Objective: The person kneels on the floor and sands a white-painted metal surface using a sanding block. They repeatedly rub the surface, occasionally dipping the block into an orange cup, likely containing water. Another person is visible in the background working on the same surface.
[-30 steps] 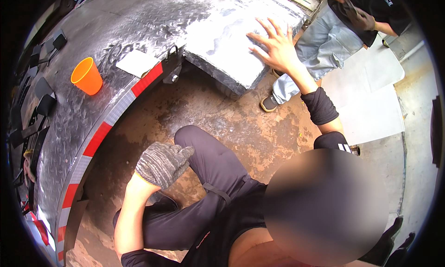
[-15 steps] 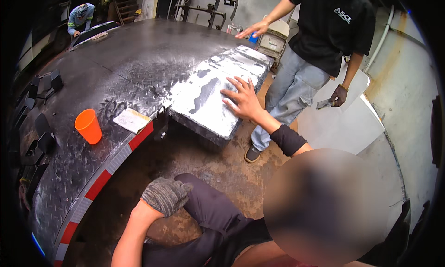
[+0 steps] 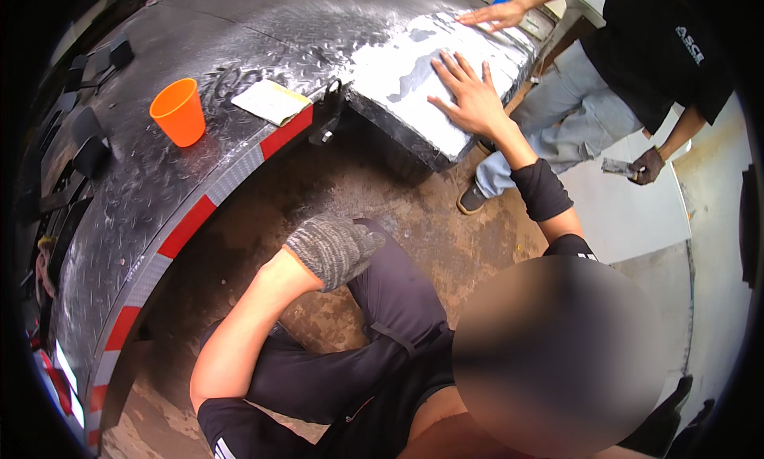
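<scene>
Head view, right fingers (image 3: 460, 77) splayed on chalky slab (image 3: 402, 57), left fingers (image 3: 356, 246) curled, hold unclear

Open air separates the left hand (image 3: 336, 250) from the slab (image 3: 415, 67). There, the right hand (image 3: 473, 102) blocks the right half and a co-worker's hand (image 3: 495, 15) the far end. On the deck (image 3: 247, 41), a gap parts cup (image 3: 179, 113) and pad (image 3: 270, 101).
</scene>
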The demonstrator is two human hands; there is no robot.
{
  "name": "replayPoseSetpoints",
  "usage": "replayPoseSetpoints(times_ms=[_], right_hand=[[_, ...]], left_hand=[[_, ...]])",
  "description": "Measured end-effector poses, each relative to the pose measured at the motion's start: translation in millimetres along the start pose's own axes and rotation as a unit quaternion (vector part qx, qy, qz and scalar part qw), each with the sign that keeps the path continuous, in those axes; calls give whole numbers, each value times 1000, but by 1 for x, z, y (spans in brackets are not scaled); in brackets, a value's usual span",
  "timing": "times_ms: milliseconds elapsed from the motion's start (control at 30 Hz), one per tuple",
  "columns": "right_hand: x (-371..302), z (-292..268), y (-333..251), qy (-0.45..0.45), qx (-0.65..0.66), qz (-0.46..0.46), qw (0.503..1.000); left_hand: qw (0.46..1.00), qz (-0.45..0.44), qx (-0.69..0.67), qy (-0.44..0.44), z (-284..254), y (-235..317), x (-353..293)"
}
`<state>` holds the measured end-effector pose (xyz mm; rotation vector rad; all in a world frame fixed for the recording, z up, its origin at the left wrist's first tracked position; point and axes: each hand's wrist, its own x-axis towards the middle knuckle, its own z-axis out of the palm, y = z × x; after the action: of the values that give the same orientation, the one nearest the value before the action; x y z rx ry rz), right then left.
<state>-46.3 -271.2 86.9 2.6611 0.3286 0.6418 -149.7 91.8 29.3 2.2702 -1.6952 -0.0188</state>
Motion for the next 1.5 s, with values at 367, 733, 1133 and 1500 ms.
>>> replayPoseSetpoints(times_ms=[367,733,1133,1500], right_hand=[[7,0,-7,-14,-22,12,1000],[-26,-123,-9,-406,111,139,897],[-256,-244,45,-681,359,415,485],[-343,-272,78,-616,436,493,432]], left_hand=[[989,13,-10,-149,6,-24,46],[898,-254,-242,-265,81,-37,-51],[788,-459,-405,-55,-240,151,-134],[834,147,-291,446,-610,245,126]])
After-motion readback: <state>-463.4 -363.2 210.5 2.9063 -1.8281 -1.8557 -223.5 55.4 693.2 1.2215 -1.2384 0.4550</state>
